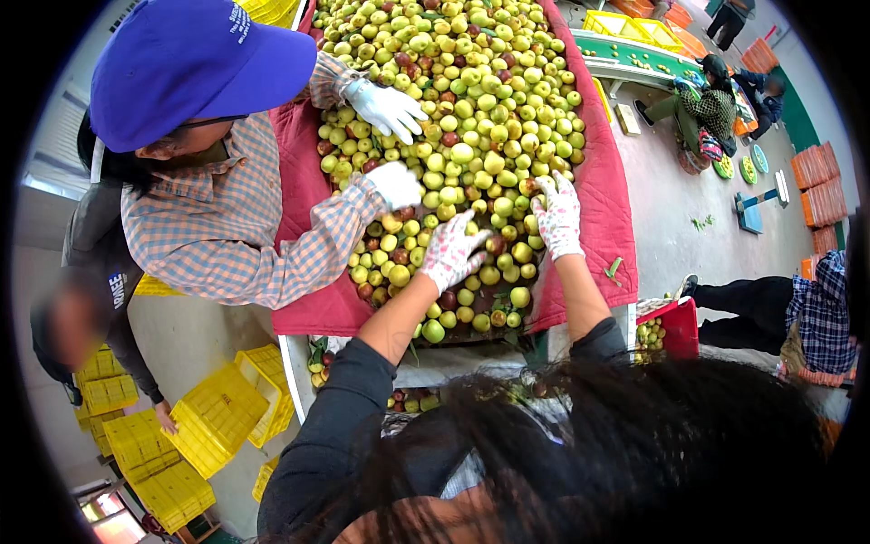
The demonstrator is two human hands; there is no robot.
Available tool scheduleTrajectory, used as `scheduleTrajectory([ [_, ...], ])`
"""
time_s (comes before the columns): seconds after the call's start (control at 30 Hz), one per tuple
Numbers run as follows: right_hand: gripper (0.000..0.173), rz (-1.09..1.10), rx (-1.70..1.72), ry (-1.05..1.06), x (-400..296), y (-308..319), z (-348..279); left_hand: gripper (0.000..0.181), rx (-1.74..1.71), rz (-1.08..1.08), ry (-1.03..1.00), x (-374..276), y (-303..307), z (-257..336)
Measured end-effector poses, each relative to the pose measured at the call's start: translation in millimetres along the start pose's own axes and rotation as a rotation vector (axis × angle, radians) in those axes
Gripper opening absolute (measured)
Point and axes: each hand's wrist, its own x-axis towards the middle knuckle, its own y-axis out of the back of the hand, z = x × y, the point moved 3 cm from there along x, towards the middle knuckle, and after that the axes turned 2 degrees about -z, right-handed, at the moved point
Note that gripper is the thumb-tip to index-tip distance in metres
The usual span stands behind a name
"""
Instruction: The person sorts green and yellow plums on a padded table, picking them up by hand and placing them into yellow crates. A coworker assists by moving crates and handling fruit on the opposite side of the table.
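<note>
A deep heap of green jujube-like fruits (486,102), some of them reddish brown, lies on a sloping table lined with a red quilted cloth (605,231). My left hand (453,253), in a white glove with a pink pattern, rests on the lower part of the heap, fingers apart beside a brown fruit (495,245). At the heap's right edge is my right hand (559,216), gloved alike, its spread fingers touching fruits near a browned one (528,187). Neither palm shows a fruit held. Fruits lie more thinly near the table's front edge.
Across the left side, a co-worker in a purple cap (197,68) has two white-gloved hands (387,112) over the same heap. Another person handles a yellow crate (219,416). A red crate of fruit (669,330) stands at right. Farther off are a green conveyor (639,58) and seated people.
</note>
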Motion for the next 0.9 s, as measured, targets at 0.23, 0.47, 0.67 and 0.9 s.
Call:
scheduleTrajectory([
  [0.23,0.037,-0.119,-0.022,0.109,17,-18,-8,0.049,-0.020,-0.049,-0.205,-65,-32,22],
  [0.47,0.052,-0.406,-0.204,0.205,-17,-8,-37,0.057,-0.224,-0.041,-0.377,-119,-46,52],
  [0.67,0.045,-0.512,-0.085,0.089,-27,-5,-70,0.048,-0.244,0.097,-0.266,-88,-29,41],
  [0.9,0.042,-0.364,0.224,-0.036,-46,6,-64,0.053,-0.099,0.066,-0.045,1,-28,43],
])
